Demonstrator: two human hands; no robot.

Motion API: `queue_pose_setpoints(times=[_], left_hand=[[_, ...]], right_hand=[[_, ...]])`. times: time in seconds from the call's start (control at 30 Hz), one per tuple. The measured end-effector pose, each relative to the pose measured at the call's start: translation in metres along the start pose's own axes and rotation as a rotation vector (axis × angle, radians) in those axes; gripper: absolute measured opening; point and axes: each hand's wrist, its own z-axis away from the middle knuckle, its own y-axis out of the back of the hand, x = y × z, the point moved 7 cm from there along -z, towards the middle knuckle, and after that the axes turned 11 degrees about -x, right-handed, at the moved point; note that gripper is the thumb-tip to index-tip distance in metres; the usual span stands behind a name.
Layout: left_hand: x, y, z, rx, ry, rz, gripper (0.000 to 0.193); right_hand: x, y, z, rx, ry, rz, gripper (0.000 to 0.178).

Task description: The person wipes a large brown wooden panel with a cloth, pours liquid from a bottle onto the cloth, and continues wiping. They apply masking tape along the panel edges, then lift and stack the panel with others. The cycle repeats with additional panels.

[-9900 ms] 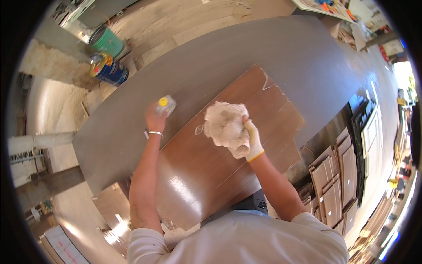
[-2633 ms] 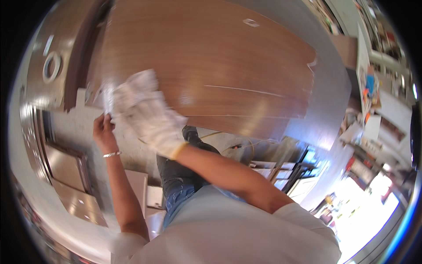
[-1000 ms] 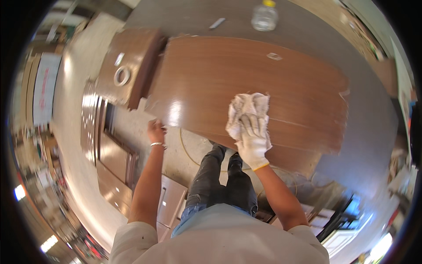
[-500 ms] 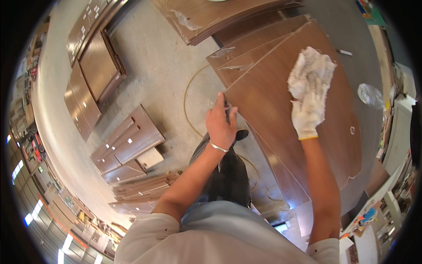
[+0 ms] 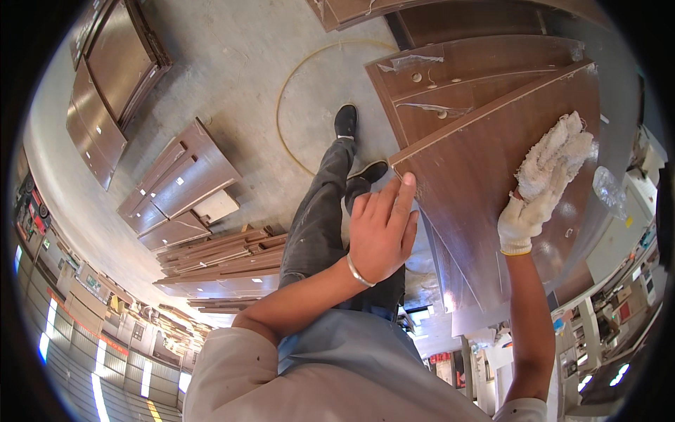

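Observation:
A brown wood-grain panel (image 5: 471, 176) lies at an angle on top of other brown panels at the right. My right hand (image 5: 531, 214), in a white knit glove, holds a crumpled white rag (image 5: 550, 158) against its right-hand part. My left hand (image 5: 383, 232) is bare, with a bangle at the wrist. Its fingers are stretched out at the panel's near left corner, the fingertips by the edge; whether they touch it I cannot tell. Under the top panel, a lower panel (image 5: 450, 67) shows round holes and torn clear film.
Clear crumpled plastic (image 5: 609, 191) lies right of the panel. A yellow hose (image 5: 279, 116) curves across the concrete floor beyond my feet. Stacked brown boards (image 5: 218, 260) and leaning panels (image 5: 186, 176) stand at the left, with more panels (image 5: 123, 63) at the far left.
The view has shifted, and my feet now show. My right hand has carried the rag toward the panel's right edge. My left hand has turned, its fingers now pointing at the panel corner.

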Motion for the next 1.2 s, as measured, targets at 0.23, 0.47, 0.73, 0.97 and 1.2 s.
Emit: queue_pose_setpoints(times=[0.23, 0.47, 0.73, 0.97, 1.2], left_hand=[[-0.036, 0.029, -0.008, 0.195, 0.167, 0.399, 0.038], [-0.054, 0.024, -0.027, 0.076, 0.263, 0.589, 0.023], [-0.068, 0.017, -0.020, 0.041, 0.494, 0.915, 0.017], [-0.050, 0.039, -0.037, 0.097, 0.277, 0.497, 0.011], [-0.048, 0.036, -0.039, 0.094, 0.358, 0.533, 0.007]], right_hand=[[0.001, -0.002, 0.002, -0.022, 0.034, 0.037, 0.073], [0.006, -0.003, 0.007, -0.015, 0.031, 0.008, 0.070], [0.001, -0.002, 0.000, 0.009, 0.109, 0.080, 0.072], [-0.005, -0.001, 0.001, 0.003, 0.146, 0.064, 0.068], [-0.003, 0.001, 0.000, 0.029, 0.113, 0.082, 0.076]])
